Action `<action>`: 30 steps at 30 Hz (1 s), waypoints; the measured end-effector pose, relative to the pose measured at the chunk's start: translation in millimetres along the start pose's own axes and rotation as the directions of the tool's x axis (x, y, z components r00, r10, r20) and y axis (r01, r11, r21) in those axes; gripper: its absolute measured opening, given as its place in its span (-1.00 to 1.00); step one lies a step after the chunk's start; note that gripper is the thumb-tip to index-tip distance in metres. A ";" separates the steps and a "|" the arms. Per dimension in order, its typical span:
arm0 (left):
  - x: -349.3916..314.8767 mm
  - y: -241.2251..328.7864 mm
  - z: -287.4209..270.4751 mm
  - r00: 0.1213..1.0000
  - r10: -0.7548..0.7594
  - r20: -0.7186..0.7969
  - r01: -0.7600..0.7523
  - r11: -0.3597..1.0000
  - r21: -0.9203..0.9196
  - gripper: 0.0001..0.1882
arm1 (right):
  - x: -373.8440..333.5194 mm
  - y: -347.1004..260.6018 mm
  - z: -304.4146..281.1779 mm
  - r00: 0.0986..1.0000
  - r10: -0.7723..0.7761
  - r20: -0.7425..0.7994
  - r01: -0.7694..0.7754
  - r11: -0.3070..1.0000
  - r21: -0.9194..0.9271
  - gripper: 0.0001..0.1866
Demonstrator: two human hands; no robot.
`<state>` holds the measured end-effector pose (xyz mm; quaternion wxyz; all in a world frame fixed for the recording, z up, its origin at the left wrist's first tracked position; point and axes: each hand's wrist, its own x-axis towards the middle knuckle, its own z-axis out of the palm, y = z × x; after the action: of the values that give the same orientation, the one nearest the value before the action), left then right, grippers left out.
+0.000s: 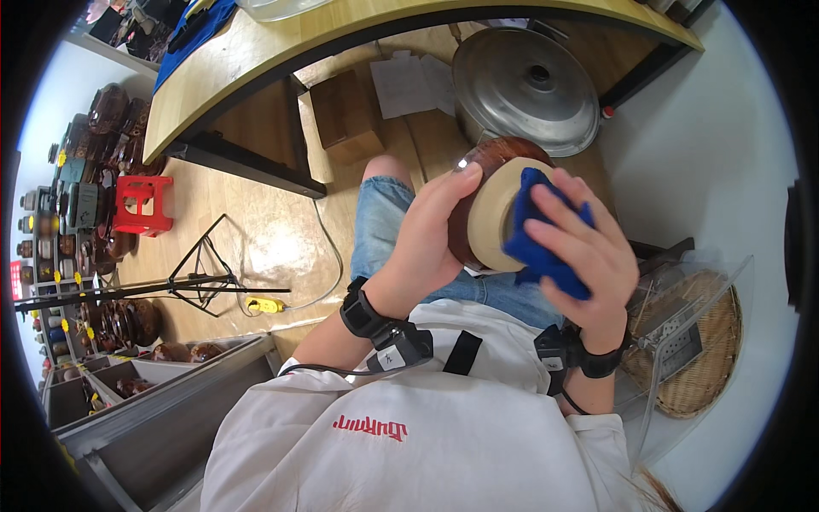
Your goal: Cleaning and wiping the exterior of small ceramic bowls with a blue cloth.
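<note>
A brown glazed ceramic pot [490,160] is held on its side above my lap, its pale unglazed base [493,218] turned toward me. My left hand [426,235] grips the pot's left side, fingers wrapped over the rim of the base. Against that base my right hand [576,247] presses a blue cloth [533,239], which is bunched under my fingers. Both wrists carry black strapped bands.
A large metal lid [529,85] covers a pot on the wooden floor beyond my knees, beside a cardboard box [345,115] and papers. A wooden table [281,51] arcs across the top. Left: red stool [141,205], shelves of brown pots, black tripod [200,282]. Right: woven basket [704,350].
</note>
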<state>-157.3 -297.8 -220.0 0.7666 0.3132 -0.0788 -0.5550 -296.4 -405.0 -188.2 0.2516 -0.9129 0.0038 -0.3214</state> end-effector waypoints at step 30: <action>5.1 7.3 5.9 0.995 -0.094 -0.040 0.097 0.990 0.099 -0.65 | -3.1 1.8 0.4 0.992 0.104 -0.071 -0.108 0.993 -0.054 -0.59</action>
<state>-152.3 -303.3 -212.3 0.7237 0.3646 -0.0780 -0.5808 -298.3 -405.9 -191.2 0.2417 -0.9069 0.0703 -0.3380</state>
